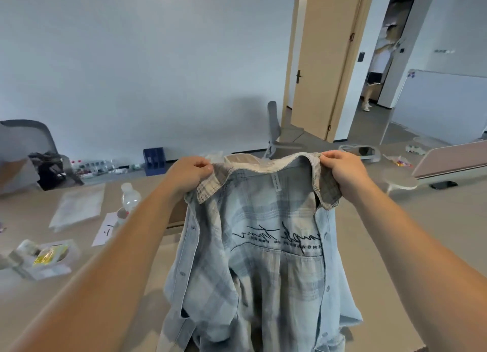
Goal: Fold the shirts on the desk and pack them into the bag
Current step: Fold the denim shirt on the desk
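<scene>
A light blue and beige plaid shirt (263, 267) hangs open in front of me above the desk (147, 270), its inside facing me with dark script showing through the back. My left hand (189, 174) pinches the collar at its left end. My right hand (342, 170) pinches the collar at its right end. The shirt's lower part drapes down toward the desk's near edge. A clear plastic bag (77, 207) lies flat on the desk at the left.
On the desk's left lie a plastic water bottle (129, 197), a white paper sheet (105, 230) and a clear box with yellow contents (48, 257). A grey chair (275, 130) stands behind the desk. A person stands in the far doorway (379, 62).
</scene>
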A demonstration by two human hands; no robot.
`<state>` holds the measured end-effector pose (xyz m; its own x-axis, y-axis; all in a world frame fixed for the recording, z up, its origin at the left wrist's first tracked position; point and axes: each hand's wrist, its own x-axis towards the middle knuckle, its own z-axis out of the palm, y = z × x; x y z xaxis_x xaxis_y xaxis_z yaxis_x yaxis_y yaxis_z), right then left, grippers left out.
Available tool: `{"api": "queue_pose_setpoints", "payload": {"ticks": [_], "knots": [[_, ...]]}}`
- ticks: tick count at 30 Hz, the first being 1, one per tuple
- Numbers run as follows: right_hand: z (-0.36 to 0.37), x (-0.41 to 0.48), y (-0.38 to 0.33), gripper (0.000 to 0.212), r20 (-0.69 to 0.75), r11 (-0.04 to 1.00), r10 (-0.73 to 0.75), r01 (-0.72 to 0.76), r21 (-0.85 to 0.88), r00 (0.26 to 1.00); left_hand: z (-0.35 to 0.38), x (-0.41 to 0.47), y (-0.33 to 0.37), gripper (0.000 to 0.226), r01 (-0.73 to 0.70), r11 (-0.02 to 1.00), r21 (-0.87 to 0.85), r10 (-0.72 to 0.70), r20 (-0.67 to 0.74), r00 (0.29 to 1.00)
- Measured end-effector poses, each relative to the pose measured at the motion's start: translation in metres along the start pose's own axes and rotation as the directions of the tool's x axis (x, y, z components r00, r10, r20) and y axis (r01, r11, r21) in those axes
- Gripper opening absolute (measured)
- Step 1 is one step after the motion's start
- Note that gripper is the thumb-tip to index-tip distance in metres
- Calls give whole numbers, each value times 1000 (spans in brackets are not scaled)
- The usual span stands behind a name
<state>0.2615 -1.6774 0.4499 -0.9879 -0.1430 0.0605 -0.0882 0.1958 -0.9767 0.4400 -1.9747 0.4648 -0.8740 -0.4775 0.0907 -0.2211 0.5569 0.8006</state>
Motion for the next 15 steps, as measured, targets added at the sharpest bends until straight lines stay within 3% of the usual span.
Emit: {"api": "queue_pose_setpoints", "payload": {"ticks": [4, 8, 12, 15], "knots": [[4, 38, -11, 16, 83, 994, 0, -9, 105, 997, 7, 22, 19, 25, 56, 998, 2, -56, -102, 993], [4, 58, -36, 13, 101, 978, -56, 34, 208, 993, 1, 32, 51, 25, 27, 968, -248, -63, -138, 988], [-2, 69, -58, 9, 73, 976, -90, 73, 206, 993, -24, 32, 78, 36, -85, 996, 31, 84, 52, 995], [-15, 68, -77, 8, 61, 973, -112, 97, 211, 992, -41, 35, 89, 49, -127, 987, 98, 124, 39, 992]]}}
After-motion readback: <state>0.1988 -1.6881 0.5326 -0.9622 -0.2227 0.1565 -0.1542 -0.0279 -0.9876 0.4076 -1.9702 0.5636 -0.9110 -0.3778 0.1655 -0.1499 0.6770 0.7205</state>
